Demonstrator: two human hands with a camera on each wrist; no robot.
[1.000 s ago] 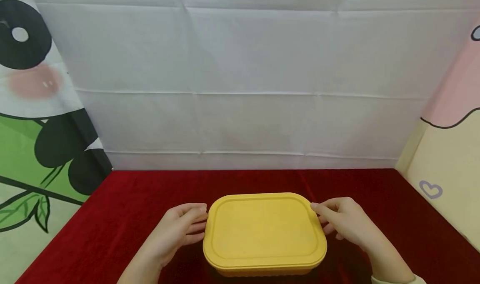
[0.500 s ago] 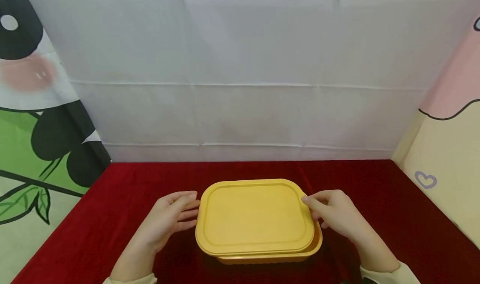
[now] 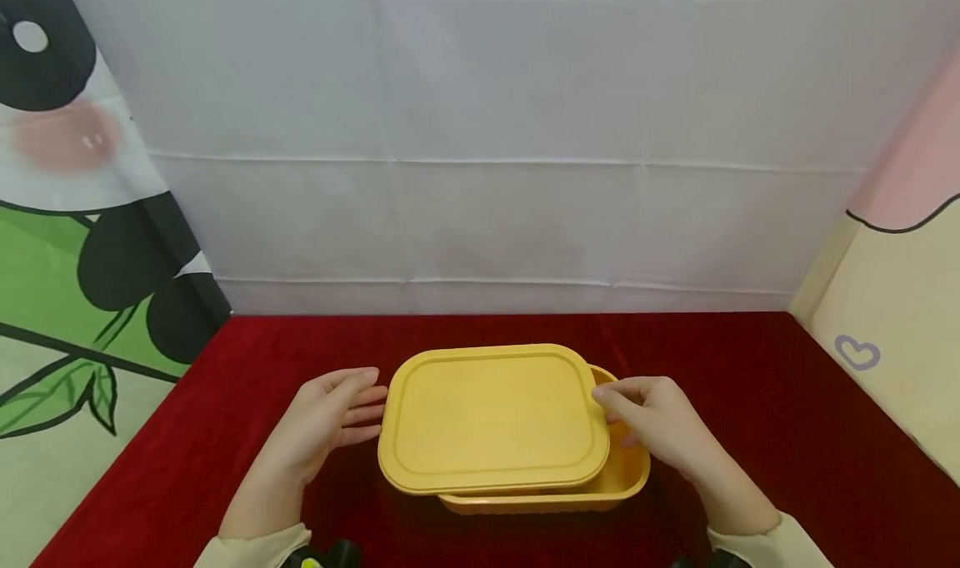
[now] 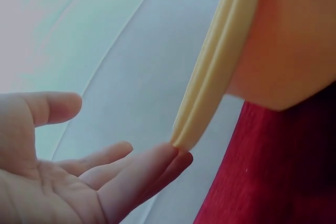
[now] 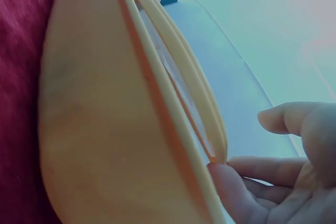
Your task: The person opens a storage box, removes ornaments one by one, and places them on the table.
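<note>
A yellow rectangular lid (image 3: 491, 418) lies askew over a yellow plastic food container (image 3: 628, 472), shifted to the left, so the container's right end shows uncovered. My left hand (image 3: 318, 426) is beside the lid's left edge with its fingers extended; in the left wrist view a fingertip meets the rim of the lid (image 4: 210, 72). At the lid's right edge is my right hand (image 3: 663, 426). In the right wrist view its fingers touch the lid's rim (image 5: 197, 82) while the thumb stands apart from it. A gap shows between lid and container there. Most of the container's inside is hidden.
Dark red cloth (image 3: 300, 343) covers the table under the container. A creased white sheet (image 3: 510, 218) hangs behind. Printed cloths with cartoon figures flank the left and right sides.
The lid has slid left and slightly away off the container, uncovering its right end. The right hand has moved left with it, and the left hand has shifted left too. The view has tilted slightly.
</note>
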